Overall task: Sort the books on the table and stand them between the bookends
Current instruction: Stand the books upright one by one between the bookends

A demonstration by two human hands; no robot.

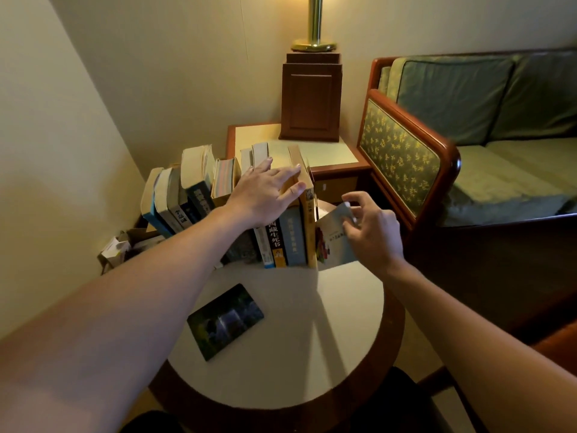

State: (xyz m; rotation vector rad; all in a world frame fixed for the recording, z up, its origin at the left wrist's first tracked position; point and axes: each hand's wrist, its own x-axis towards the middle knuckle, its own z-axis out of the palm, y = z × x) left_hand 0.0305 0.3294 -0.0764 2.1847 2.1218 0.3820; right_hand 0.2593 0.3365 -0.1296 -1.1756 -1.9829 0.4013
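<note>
Round table (343, 323): row of books (281, 235) stands at far edge, left ones leaning. Left hand (265, 195) flat, fingers spread on row's top, likely steadying. Right hand (371, 232) pinches thin grey book (332, 239) at row's right end. Dark book (225, 321) lies flat before row, unsorted. Bookends hidden; cannot tell.

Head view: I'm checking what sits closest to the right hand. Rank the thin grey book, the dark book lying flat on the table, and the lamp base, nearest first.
1. Thin grey book: in the right hand, at the row's right end.
2. Dark book lying flat: on the round table, near left.
3. Lamp base: on the side table behind the row.
</note>
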